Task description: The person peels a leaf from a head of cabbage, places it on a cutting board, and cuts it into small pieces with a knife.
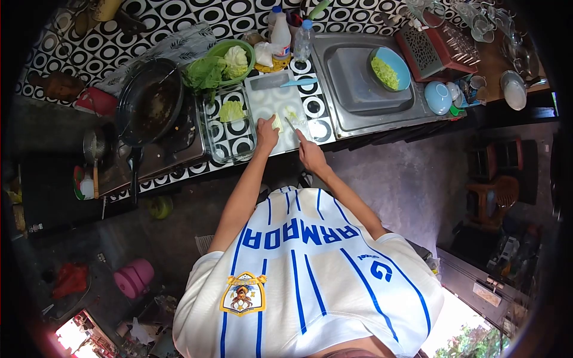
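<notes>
My right hand (311, 156) is closed round the handle of a knife (290, 124), whose blade points away over the translucent cutting board (286, 140). Just left of the blade, the fingers of my left hand (267, 133) press on a pale green piece of leafy vegetable (277, 123), partly hidden by them. Small cut bits (290, 112) lie beside the blade tip. Across the top of the board rests a second knife with a light blue handle (299, 82). A glass dish (230, 140) stands left of the board, with a lettuce-like leaf piece (232, 111) at its far end.
Behind the dish is a green basin (243, 74) of leafy greens. A large wok (149, 104) sits on the stove at left. Bottles (303, 42) stand behind the board. Right, a blue bowl (399, 62) of chopped greens rests on an upturned tub (358, 77) in the sink.
</notes>
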Motion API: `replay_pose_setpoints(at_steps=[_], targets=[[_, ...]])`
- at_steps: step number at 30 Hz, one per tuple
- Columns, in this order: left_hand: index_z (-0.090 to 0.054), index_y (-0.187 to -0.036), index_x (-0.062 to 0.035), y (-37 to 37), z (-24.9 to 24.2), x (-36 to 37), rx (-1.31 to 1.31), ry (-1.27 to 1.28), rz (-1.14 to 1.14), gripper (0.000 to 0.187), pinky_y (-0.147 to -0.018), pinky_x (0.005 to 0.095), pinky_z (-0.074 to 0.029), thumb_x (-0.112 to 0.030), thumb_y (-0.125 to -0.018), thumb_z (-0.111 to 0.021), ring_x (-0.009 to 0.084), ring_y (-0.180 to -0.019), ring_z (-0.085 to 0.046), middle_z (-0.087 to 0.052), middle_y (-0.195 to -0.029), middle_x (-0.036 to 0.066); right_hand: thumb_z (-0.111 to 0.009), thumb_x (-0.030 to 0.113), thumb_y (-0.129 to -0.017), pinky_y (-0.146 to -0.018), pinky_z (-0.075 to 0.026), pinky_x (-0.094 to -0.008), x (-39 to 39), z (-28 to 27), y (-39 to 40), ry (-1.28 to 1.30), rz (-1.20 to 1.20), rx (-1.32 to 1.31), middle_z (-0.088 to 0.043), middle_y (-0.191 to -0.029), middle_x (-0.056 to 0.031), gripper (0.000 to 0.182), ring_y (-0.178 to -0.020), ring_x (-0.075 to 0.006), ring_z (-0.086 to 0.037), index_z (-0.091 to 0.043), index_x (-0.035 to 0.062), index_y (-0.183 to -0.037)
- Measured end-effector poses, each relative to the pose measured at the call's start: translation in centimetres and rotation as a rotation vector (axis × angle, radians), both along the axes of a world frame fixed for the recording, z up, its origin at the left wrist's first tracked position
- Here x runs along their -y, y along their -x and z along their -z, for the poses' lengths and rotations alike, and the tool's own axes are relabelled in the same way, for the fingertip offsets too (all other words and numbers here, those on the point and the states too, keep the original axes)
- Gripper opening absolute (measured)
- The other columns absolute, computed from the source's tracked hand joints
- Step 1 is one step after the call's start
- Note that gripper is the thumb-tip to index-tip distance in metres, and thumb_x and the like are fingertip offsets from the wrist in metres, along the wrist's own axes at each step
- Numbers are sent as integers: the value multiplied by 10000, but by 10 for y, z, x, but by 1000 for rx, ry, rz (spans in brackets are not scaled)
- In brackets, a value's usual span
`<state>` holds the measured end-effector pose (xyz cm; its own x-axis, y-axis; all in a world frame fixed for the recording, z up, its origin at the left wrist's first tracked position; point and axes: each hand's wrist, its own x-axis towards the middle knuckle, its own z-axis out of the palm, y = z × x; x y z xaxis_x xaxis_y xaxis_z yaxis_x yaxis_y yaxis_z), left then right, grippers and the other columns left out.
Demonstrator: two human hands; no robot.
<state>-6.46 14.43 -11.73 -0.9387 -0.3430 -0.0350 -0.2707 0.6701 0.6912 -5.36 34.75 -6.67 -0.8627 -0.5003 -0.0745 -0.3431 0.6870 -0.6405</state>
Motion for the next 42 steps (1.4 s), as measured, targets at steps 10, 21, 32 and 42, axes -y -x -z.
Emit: replay_pose_setpoints(at_steps=[10, 21, 32, 42], targets=[[-608, -1374, -148, 5, -20, 6, 116, 156, 162, 607, -972, 461, -477, -154, -795, -789, 398, -1127, -544, -543, -1167, 211, -513, 12, -865, -731, -513, -587, 48, -14, -1, 20, 19, 46, -637, -759, -361, 648, -734, -530, -643, -375, -22, -1497], [-665, -1312, -117, 15, -14, 24, 126, 113, 245, 570, -935, 439, -502, -156, -759, -799, 419, -1026, -603, -589, -1045, 235, -549, 33, -855, -766, -534, -580, 65, -31, -3, -81, 79, 107, -665, -856, -343, 674, -825, -521, -668, -375, -17, -1504], [-684, -1275, -119, 14, -3, 23, 68, 90, 192, 494, -913, 463, -513, -125, -790, -775, 447, -1021, -613, -590, -1055, 251, -533, 30, -876, -793, -543, -567, 80, -36, -1, -124, 136, 141, -671, -914, -344, 647, -861, -506, -676, -387, 3, -1506], [-695, -1251, -111, 15, 2, 21, 92, 70, 178, 417, -916, 472, -512, -131, -835, -719, 460, -1020, -615, -584, -1077, 269, -520, 29, -895, -788, -537, -574, 82, -28, -5, -100, 135, 162, -659, -882, -362, 652, -855, -526, -665, -356, 31, -1526]])
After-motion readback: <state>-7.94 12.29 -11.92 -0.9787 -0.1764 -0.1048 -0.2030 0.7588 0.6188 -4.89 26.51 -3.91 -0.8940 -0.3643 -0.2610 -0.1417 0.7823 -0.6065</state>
